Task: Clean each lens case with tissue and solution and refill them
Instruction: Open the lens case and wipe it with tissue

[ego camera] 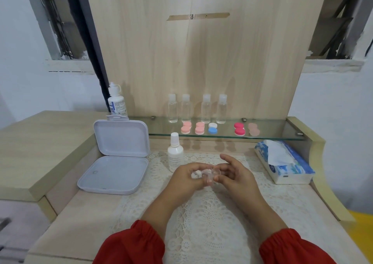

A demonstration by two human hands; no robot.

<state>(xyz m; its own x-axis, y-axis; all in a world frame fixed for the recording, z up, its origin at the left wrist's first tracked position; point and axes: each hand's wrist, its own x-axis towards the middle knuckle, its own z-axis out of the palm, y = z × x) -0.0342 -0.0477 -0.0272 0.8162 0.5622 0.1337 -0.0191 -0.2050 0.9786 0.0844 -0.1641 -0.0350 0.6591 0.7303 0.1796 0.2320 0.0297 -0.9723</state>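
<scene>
My left hand (186, 176) pinches a small wad of tissue (196, 174) against a clear lens case (210, 173), above the lace mat. My right hand (234, 172) holds that case from the right, its index finger raised. A white solution bottle (175, 152) stands just behind my left hand. A taller solution bottle (117, 102) stands at the back left. On the glass shelf (272, 135) lie capped lens cases: two pink (186, 127) (199, 128), one white and blue (212, 128), one red (239, 128), one beige (253, 129).
Several clear empty bottles (196, 108) line the back of the shelf. A white hinged box (115, 156) lies open on the left. A blue tissue pack (284, 162) with a sheet sticking out sits on the right. The lace mat (212, 213) covers the wooden desk.
</scene>
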